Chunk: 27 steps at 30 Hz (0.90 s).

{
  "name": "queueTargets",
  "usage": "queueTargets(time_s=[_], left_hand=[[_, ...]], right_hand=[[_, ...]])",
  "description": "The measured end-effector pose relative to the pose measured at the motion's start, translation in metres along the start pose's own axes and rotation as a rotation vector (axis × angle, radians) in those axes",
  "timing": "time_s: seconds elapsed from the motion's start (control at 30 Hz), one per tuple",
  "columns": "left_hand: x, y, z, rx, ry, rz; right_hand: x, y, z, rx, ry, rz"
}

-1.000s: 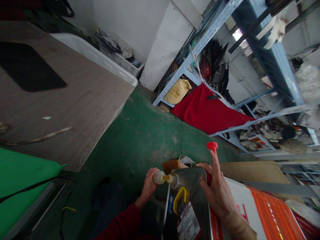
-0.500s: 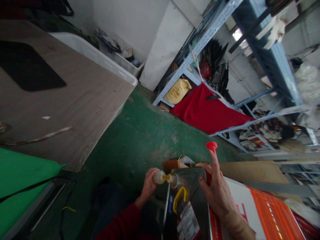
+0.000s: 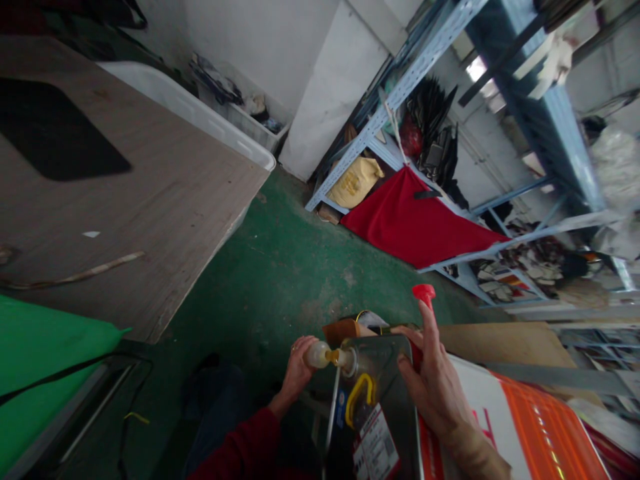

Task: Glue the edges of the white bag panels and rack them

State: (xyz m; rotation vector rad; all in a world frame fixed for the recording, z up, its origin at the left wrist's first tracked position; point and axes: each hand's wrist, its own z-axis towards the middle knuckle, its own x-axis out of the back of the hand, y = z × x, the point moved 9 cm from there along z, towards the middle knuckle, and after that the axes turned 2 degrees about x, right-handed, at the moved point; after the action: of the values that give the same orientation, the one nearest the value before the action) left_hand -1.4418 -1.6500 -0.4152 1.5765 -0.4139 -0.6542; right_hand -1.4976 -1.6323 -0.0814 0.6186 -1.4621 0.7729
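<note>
My left hand is wrapped round a small translucent bottle, held with its mouth against the spout of a tipped metal can. Amber liquid shows where the two meet. The can has a yellow handle and a white printed label on its top face. My right hand grips the can's edge, thumb on the top face and some fingers hidden behind. A red cap sits at the tip of its raised index finger.
A wooden table stands at left beside a green cover. Blue metal shelving with a red cloth is ahead to the right. Cardboard lies behind the can. Green floor lies between.
</note>
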Motion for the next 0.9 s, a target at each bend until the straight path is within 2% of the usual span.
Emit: queueTargets(time_s=[0.9], left_hand=[[0.0001, 0.0042, 0.0029, 0.030, -0.018, 0.030]], right_hand=[[0.0013, -0.0029, -0.0003, 0.016, 0.010, -0.026]])
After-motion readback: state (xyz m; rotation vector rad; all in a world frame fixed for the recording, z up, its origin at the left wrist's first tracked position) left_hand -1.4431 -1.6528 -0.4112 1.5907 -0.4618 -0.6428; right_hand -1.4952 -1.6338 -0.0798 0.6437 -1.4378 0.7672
